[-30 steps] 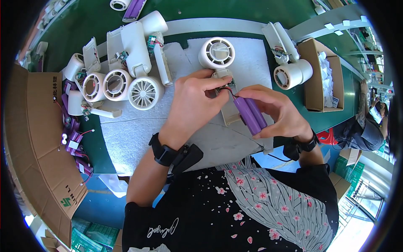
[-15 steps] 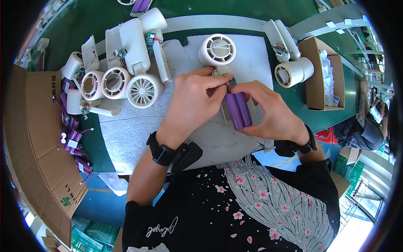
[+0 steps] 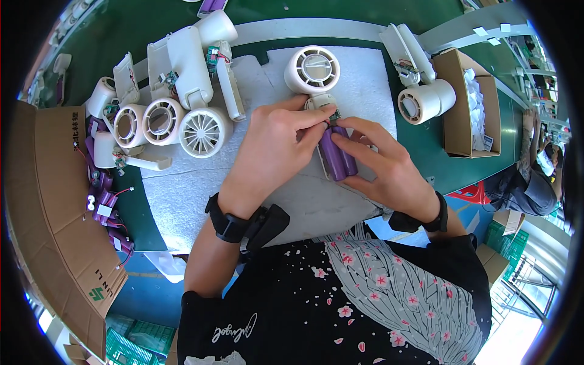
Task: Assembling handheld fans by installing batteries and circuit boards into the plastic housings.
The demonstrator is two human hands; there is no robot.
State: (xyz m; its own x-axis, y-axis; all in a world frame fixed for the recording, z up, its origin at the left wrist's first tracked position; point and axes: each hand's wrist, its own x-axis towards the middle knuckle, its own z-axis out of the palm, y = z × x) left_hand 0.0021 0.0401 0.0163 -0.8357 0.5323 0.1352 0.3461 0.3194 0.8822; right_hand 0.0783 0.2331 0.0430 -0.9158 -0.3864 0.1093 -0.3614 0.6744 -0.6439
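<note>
Nearest, just this side of the white fan's [image 3: 312,70] head, the right hand [image 3: 389,161] holds the purple batteries [image 3: 337,157] between thumb and fingers. The left hand [image 3: 277,137] is at the fan's neck, by a small circuit board [image 3: 336,114] (what its fingertips grip, I can't tell from here). Left of that fan sit several more fans [image 3: 205,132]; to its right, a cardboard box [image 3: 457,118].

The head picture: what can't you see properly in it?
In the head view:
Circuit board: partly hidden by the left hand.
Inside of the shell: mostly covered by the purple battery.
Far purple cells: cut off by the top edge.
Distant person: too small for detail.
</note>
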